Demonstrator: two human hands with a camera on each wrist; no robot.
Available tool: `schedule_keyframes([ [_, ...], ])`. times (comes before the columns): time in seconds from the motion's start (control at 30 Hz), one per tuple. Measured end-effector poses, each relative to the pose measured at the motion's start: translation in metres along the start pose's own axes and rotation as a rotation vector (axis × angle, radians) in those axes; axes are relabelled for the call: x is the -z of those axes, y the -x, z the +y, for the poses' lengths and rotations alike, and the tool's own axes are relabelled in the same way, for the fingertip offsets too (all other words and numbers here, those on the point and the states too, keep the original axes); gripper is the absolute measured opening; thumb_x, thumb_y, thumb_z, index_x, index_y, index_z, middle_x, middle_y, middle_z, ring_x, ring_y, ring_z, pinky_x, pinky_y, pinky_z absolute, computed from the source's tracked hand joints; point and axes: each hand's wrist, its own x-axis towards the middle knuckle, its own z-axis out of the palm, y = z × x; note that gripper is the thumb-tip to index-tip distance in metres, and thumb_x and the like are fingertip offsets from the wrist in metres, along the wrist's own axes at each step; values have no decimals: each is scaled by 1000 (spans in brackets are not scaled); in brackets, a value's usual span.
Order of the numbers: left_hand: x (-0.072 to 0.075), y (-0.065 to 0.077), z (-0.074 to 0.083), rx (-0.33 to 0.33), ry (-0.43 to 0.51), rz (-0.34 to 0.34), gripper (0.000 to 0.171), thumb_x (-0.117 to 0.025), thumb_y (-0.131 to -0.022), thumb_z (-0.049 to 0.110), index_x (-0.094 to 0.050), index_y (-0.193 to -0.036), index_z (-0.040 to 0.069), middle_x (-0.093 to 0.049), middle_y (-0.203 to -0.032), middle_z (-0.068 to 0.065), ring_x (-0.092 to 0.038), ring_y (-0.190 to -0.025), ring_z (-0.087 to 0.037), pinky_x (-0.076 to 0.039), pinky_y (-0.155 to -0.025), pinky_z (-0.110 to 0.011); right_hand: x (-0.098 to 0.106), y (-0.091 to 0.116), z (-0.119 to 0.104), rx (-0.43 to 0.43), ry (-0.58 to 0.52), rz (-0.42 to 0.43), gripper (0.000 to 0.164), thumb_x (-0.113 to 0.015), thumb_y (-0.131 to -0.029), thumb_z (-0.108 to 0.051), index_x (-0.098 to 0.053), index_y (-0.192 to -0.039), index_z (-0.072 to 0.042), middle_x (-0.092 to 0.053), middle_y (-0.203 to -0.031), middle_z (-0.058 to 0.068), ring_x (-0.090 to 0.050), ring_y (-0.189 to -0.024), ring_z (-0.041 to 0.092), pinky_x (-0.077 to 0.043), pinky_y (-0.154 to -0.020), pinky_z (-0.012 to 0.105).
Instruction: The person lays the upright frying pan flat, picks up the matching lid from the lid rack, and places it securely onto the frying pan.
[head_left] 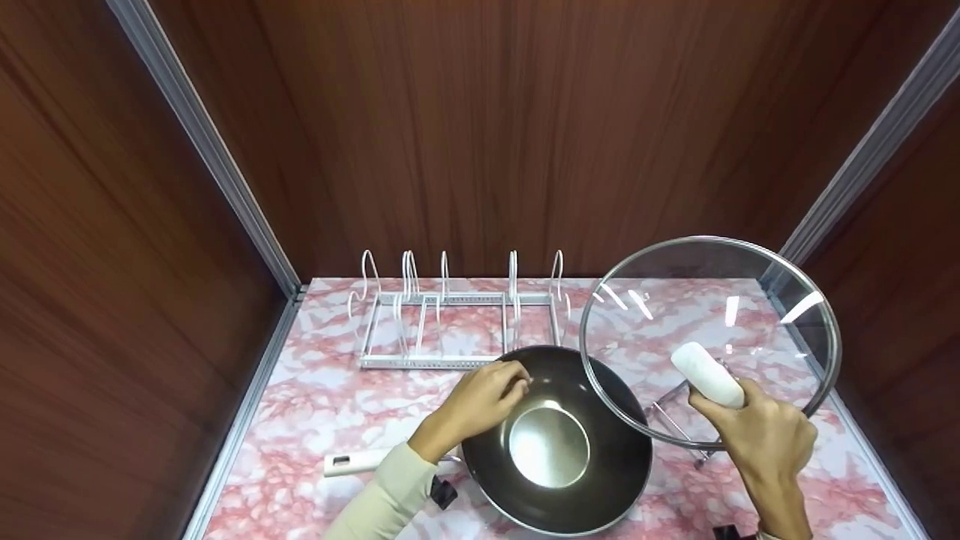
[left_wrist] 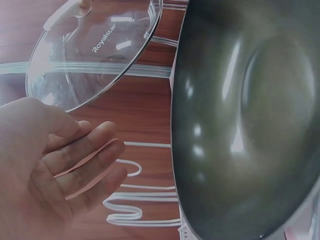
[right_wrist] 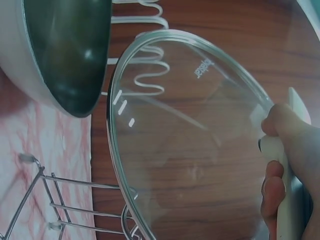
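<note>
My right hand grips the white handle of a round glass lid with a metal rim. The lid is held up above the tabletop, tilted, its left edge overlapping the wok in the head view. A dark wok with a pale outside sits on the table, its long white handle pointing left. Over the wok's upper left side is my left hand, its fingers loosely bent and holding nothing. In the left wrist view that hand is apart from the wok's rim.
A white rack with wire loops stands behind the wok, near the back wall. Partly seen through the lid, a small chrome wire rack stands at the right. Wood-grain panels enclose the pink marbled table on three sides.
</note>
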Motion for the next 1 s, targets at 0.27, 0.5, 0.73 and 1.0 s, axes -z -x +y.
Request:
schedule_keyframes([
  [0.27, 8, 15, -10, 17, -31, 8, 13, -60, -107, 20, -72, -106, 15, -75, -100, 1, -72, -94, -15, -61, -82, -38, -1, -1, -4, 25, -24, -23, 53, -71, -70, -52, -70, -74, 1, -47, -44, 11, -37, -36, 30, -23, -37, 37],
  [0.5, 17, 33, -23, 59, -33, 23, 12, -62, -106, 19, -72, -109, 14, -76, -104, -2, -74, -98, -19, -62, -85, -40, -3, 0, -8, 43, -41, -50, 48, -72, -71, -49, -64, -68, -3, -43, -45, 7, -34, -38, 25, -21, -39, 33],
  [0.73, 26, 52, -34, 102, -47, 24, 9, -64, -104, 16, -71, -108, 12, -75, -105, -3, -72, -99, -21, -61, -84, -43, -5, -2, -13, -6, -76, -139, 41, -82, -67, -43, -64, -70, -6, -49, -49, 6, -39, -41, 24, -26, -40, 35],
  [1.0, 30, 68, -41, 123, -64, 24, 9, -63, -104, 17, -72, -106, 13, -75, -99, 0, -71, -94, -19, -60, -81, -41, -7, -2, -17, -32, -86, -192, 42, -85, -68, -43, -61, -65, -9, -48, -49, 4, -39, -43, 22, -27, -41, 34],
])
